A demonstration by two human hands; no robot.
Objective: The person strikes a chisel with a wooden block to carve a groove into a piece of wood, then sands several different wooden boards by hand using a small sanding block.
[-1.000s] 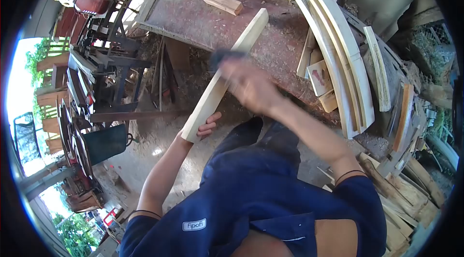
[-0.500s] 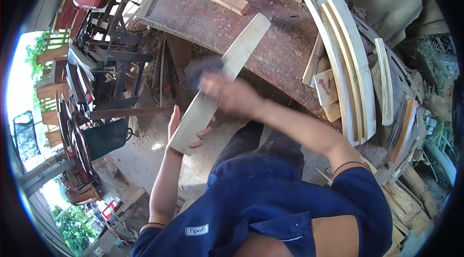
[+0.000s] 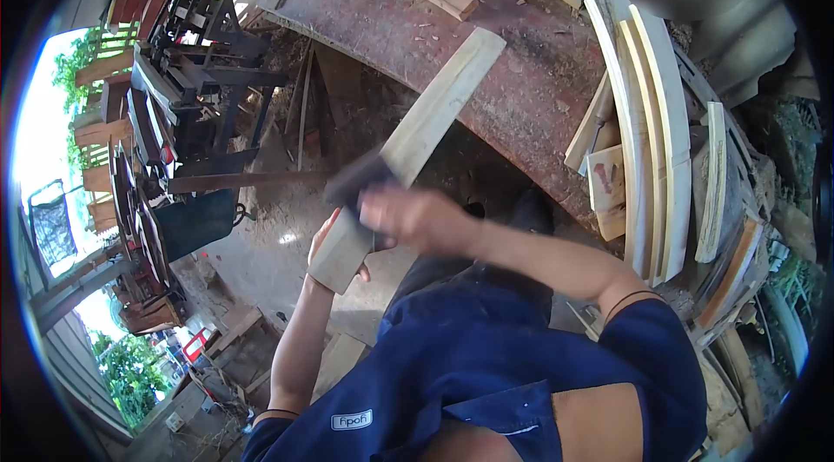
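Workbench (image 3: 512,89) | left hand (image 3: 334,245) fingers gripping plank (image 3: 417,141) end | right hand (image 3: 417,217) clutching dark pad (image 3: 356,182)

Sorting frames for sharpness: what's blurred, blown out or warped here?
Head view: the right hand and its dark sanding block are motion-smeared; the wooden board and left hand stay fairly sharp; daylight at the left edge is blown out; fisheye bends the workbench edge and darkens the corners.

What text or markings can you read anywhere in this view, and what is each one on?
"fipoh", as best it reads: white patch on the person's blue shirt.
Red mark on the small wood block beside the curved planks: a smear, not legible as a word.
No readable text elsewhere; the plank in the hands bears none.
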